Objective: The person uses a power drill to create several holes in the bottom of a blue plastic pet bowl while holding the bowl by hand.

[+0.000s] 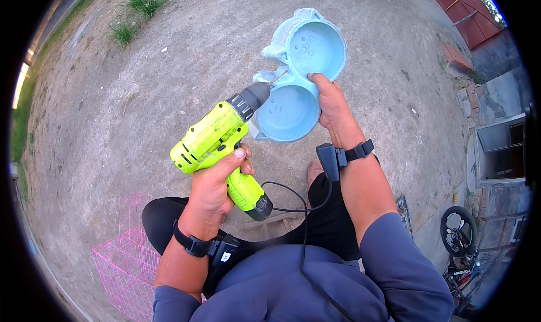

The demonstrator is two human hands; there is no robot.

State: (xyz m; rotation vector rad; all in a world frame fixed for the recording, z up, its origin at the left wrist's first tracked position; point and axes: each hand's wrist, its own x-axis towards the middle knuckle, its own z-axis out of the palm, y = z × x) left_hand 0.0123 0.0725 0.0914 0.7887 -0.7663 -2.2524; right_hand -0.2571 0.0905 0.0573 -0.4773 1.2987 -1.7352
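Note:
My left hand (212, 185) is closed round the grip of a lime-green cordless drill (209, 137) with a black chuck (251, 99). From the chuck a thin drill bit (279, 77) points up and right, its tip by the joint between the two bowls; whether it touches is unclear. A light-blue double pet bowl (286, 114) is held up ahead by my right hand (333, 103). The thumb lies on the near side of the upper bowl, and the other fingers are hidden behind it. Small moulded marks show in both round hollows.
A pink wire cage (125, 263) stands at the lower left. A black cable (305, 232) hangs before my body. A wheel (457, 231) and bicycle parts lie by the wall at the right, below a window (502, 150). Grass tufts (143, 2) grow from the dirt ground (141, 113).

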